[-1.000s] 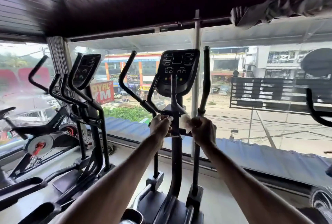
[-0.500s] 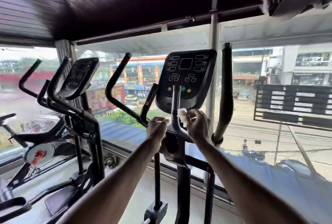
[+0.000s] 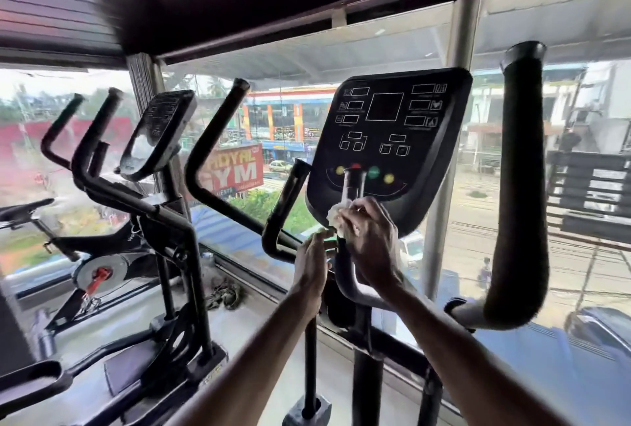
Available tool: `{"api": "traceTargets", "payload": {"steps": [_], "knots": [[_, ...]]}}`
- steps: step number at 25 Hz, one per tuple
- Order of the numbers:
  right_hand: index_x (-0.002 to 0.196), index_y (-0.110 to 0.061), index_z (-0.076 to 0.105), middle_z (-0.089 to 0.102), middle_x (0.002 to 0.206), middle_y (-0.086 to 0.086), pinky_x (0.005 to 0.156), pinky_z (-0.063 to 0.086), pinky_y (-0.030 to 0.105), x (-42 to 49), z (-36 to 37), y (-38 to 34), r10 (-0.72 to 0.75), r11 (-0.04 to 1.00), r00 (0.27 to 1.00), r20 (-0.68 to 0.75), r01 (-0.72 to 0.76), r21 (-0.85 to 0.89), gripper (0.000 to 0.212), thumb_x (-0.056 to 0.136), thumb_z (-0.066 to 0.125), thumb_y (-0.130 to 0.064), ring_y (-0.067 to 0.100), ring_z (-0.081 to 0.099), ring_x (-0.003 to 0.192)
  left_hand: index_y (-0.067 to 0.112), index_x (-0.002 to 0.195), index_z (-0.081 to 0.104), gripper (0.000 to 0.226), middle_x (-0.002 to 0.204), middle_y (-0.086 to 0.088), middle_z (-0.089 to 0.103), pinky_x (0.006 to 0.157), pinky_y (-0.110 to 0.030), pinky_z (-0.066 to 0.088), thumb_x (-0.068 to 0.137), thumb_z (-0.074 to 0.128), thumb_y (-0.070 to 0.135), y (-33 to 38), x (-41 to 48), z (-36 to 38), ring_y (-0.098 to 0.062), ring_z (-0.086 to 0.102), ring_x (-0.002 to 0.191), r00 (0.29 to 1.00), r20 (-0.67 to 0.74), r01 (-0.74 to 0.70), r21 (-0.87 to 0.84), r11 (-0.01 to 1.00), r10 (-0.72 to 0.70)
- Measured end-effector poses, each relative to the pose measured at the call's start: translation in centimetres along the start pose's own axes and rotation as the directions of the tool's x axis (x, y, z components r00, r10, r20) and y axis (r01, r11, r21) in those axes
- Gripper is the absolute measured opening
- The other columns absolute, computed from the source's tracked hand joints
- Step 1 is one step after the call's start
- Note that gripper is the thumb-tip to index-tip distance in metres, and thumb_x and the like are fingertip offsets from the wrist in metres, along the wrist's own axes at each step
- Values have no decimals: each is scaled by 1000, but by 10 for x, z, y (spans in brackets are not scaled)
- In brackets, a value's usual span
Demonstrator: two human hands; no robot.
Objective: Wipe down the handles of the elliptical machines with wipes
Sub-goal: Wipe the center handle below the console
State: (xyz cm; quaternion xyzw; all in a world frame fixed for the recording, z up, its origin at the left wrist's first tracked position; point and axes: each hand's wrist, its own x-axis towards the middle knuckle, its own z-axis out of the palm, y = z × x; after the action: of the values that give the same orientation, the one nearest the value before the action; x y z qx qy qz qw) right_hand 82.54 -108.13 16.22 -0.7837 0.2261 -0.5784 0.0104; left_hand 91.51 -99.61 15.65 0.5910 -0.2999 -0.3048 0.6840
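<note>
Wipe [image 3: 336,215] bunched in R hand [image 3: 370,241], pressed on the mid handle [image 3: 354,185] just under the console [image 3: 389,139]. L hand [image 3: 310,265] right beside it, fingers fairly straight, gripping nothing I can see. 2nd elliptical [image 3: 160,139] off to the left.

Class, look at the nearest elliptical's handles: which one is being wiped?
The short right inner handle, in front of the console: the right hand holds a white wipe against it.
</note>
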Motion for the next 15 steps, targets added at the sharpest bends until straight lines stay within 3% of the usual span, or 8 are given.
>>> {"api": "traceTargets", "payload": {"steps": [1, 3, 5, 8, 12, 15], "knots": [[98, -16, 80, 63, 102, -4, 87, 41, 17, 8, 0, 2, 2, 1000, 999, -34, -3, -22, 6, 93, 76, -17, 16, 60, 96, 20, 93, 74, 36, 89, 4, 79, 89, -37, 54, 107, 42, 28, -1, 3, 0, -18, 72, 87, 1000, 22, -3, 6, 1000, 3], [100, -16, 81, 62, 102, -5, 88, 40, 13, 7, -3, 9, -90, 995, 996, 27, 91, -37, 8, 92, 78, -18, 14, 60, 97, 20, 93, 76, 39, 95, 1, 80, 94, -40, 55, 108, 41, 29, -3, 10, -1, -23, 73, 96, 997, 72, -18, 13, 1000, 17], [102, -15, 81, 63, 103, -6, 89, 40, 11, -1, -4, 13, -167, 984, 982, 88, 172, -46, 12, 94, 77, -22, 13, 61, 97, 18, 97, 76, 40, 100, -1, 80, 83, -31, 57, 109, 39, 28, -4, 12, -4, -19, 75, 92, 994, 106, -17, -2, 1000, 17], [104, -14, 82, 68, 103, -3, 90, 47, 19, 15, 0, 16, -41, 995, 997, -66, 35, -95, 14, 91, 79, -19, 17, 64, 94, 13, 104, 76, 40, 103, -1, 80, 68, -24, 53, 109, 39, 29, -5, 19, -8, -14, 74, 82, 991, 137, 4, -19, 1000, -2], [104, -13, 82, 69, 108, -2, 91, 48, 17, 17, 4, 14, -169, 976, 985, 17, 170, -140, 14, 91, 79, -17, 17, 62, 99, 11, 97, 76, 35, 95, -7, 79, 75, -30, 53, 106, 45, 25, -9, 29, -7, -19, 72, 83, 982, 185, 37, -65, 997, -25], [107, -11, 81, 69, 108, -1, 91, 46, 17, 36, 4, 18, -46, 987, 996, -77, 33, -159, 16, 93, 77, -18, 21, 65, 98, 8, 96, 73, 32, 94, -15, 79, 78, -33, 54, 105, 45, 19, -11, 33, -6, -25, 74, 83, 968, 249, 67, -76, 995, -46]]}}
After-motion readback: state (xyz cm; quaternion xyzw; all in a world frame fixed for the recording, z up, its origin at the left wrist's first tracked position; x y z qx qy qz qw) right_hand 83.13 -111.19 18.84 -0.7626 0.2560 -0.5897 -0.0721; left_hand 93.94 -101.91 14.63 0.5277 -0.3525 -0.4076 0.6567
